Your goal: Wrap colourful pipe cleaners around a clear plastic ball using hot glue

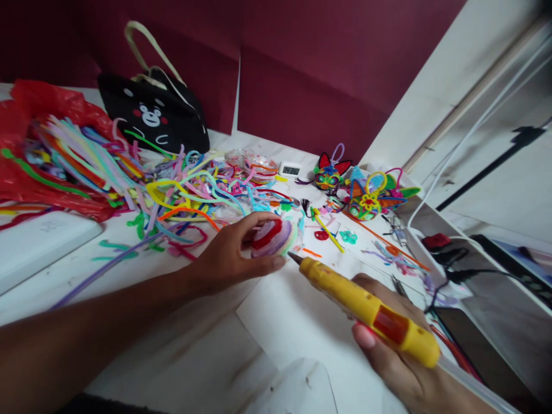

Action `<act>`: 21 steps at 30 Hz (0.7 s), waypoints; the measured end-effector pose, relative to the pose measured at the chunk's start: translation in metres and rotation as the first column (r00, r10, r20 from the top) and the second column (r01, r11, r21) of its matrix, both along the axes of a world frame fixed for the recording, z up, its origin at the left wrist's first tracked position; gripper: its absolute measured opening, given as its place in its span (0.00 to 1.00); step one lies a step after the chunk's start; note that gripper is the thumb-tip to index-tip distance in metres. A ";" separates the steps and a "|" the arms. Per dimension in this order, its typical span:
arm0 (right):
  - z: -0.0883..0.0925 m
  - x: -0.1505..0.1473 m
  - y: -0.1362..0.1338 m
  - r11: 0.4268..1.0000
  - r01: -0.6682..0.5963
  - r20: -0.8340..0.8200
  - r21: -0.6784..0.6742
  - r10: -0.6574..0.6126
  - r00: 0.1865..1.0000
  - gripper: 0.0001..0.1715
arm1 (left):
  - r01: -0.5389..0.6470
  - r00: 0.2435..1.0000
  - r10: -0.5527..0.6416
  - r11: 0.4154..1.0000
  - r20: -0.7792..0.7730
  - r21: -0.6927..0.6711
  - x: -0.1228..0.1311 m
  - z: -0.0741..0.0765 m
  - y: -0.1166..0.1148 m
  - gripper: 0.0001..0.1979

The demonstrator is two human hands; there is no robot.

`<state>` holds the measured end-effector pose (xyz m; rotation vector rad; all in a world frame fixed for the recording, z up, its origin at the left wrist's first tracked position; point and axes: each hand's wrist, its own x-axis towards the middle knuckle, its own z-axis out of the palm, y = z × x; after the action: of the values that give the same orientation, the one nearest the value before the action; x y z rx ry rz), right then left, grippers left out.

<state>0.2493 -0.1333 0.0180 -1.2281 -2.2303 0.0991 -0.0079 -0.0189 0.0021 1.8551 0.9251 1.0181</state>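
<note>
My left hand (241, 247) is closed round a small ball (272, 238) wrapped in bands of red, lilac and pale green pipe cleaner. In my right hand (388, 339) is a yellow hot glue gun (366, 305), with a clear glue stick (470, 382) coming out of its back end. The dark nozzle points at the ball's lower right side, close to it; whether it touches I cannot tell. White paper sheets (297, 322) lie on the table under both hands.
Loose pipe cleaners (190, 195) and a red plastic bag (26, 149) fill the left, before a black tote bag (150, 115). A small digital clock (291, 169) stands at the back. Finished pipe-cleaner ornaments (366, 195) sit at right, near a phone (470, 345) and cables.
</note>
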 end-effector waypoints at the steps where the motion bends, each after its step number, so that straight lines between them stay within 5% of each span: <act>1: 0.001 -0.001 0.000 1.000 -0.013 -0.005 -0.011 0.013 1.000 0.07 | 0.001 1.000 -0.001 1.000 0.002 -0.001 0.000 0.000 0.000 0.33; 21: 0.011 -0.006 0.006 0.994 0.025 -0.015 0.107 -0.024 1.000 0.11 | 0.040 0.999 -0.040 0.999 -0.017 -0.007 -0.002 0.004 -0.002 0.32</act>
<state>0.2436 -0.1269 0.0293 -1.1934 -2.1789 -0.0220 -0.0099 -0.0207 0.0062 1.8725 0.8970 0.9748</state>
